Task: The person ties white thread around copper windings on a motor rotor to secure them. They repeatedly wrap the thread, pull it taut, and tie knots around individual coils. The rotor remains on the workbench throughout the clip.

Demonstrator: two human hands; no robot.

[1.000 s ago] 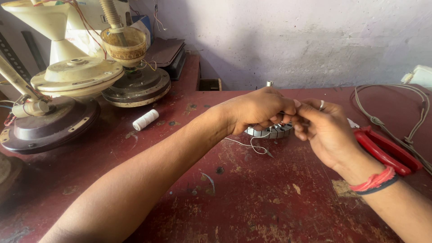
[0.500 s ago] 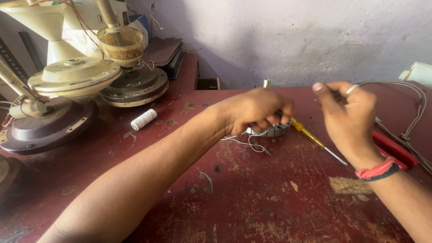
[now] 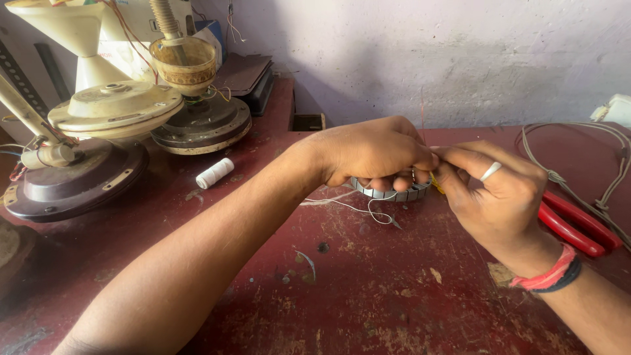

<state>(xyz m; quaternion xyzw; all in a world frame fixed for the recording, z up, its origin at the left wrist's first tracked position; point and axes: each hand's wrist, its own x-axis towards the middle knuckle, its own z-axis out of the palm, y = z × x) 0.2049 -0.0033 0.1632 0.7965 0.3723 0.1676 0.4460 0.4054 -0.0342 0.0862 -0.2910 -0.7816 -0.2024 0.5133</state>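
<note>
The left hand [image 3: 374, 154] grips the grey slotted metal ring [image 3: 394, 192] from above. The right hand [image 3: 496, 197], touching its right edge, pinches a thin yellow-handled tool [image 3: 436, 186].

The left forearm runs in from the lower left, bare, stretched long toward the middle, wrist nearly straight. The left hand [image 3: 374, 152] lies palm down, knuckles up, its fingers curled under and closed, thumb side turned to the right. The right forearm enters from the lower right corner and angles up and leftward, with red and dark bands around the wrist. The right hand [image 3: 497, 197] shows its back to the camera, a pale ring on one finger, fingers bent and pinched together and pointing left. The fingertips of the two hands meet, touching, near the centre of the view.
</note>
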